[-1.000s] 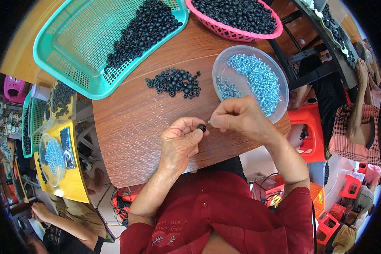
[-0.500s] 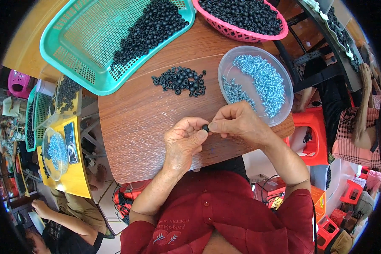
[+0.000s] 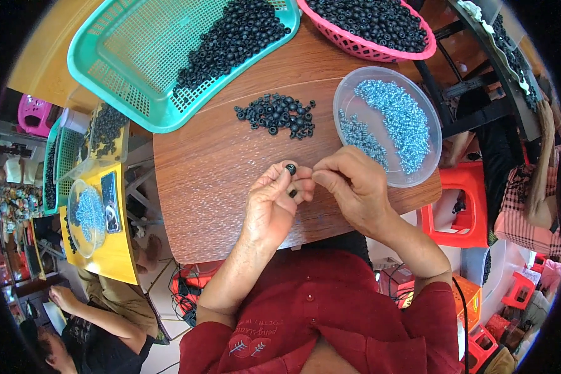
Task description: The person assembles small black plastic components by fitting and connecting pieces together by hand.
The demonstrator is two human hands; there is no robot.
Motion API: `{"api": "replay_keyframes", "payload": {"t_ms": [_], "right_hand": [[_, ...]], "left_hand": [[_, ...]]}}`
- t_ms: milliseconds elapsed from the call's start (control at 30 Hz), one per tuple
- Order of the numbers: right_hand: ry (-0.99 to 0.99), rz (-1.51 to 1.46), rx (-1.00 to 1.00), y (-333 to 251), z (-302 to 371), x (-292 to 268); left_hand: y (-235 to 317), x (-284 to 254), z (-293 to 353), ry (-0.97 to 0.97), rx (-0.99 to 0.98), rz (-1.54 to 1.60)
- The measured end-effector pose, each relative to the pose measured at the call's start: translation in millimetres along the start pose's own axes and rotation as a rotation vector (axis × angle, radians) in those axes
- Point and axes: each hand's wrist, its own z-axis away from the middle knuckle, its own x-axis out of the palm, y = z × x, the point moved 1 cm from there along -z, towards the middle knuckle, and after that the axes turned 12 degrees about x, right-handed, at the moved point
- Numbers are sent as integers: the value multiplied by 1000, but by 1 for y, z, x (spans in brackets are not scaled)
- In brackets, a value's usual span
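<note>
My left hand (image 3: 271,202) is turned palm up, with its thumb and index finger closed on a round black bead-like piece (image 3: 291,169). A second, smaller black piece (image 3: 292,193) rests against its other fingers. Close by on the right, my right hand (image 3: 354,187) has its thumb and index fingertip pressed together. Whatever lies in that pinch, if anything, is too small to make out. Beyond my hands a loose pile of black pieces (image 3: 277,115) lies on the brown wooden table (image 3: 199,187). A clear round tub (image 3: 371,121) holds many small shiny blue pieces.
A green mesh basket (image 3: 115,68) and a pink basket (image 3: 361,45), both with black pieces, stand at the far side. On the left, a person (image 3: 100,318) sits by a yellow table (image 3: 115,262). A red stool (image 3: 458,209) is to the right.
My hands have come apart slightly. The left hand has opened its palm upward, showing the round black piece and a second small one. The whole view has shifted a little.
</note>
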Motion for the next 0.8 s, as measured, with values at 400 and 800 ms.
{"api": "replay_keyframes", "payload": {"t_ms": [400, 800], "right_hand": [[70, 425, -356, 5, 15, 32], [36, 471, -492, 3, 19, 41]], "left_hand": [[-1, -11, -1, 124, 3, 171], [8, 7, 6, 22, 64, 118]]}}
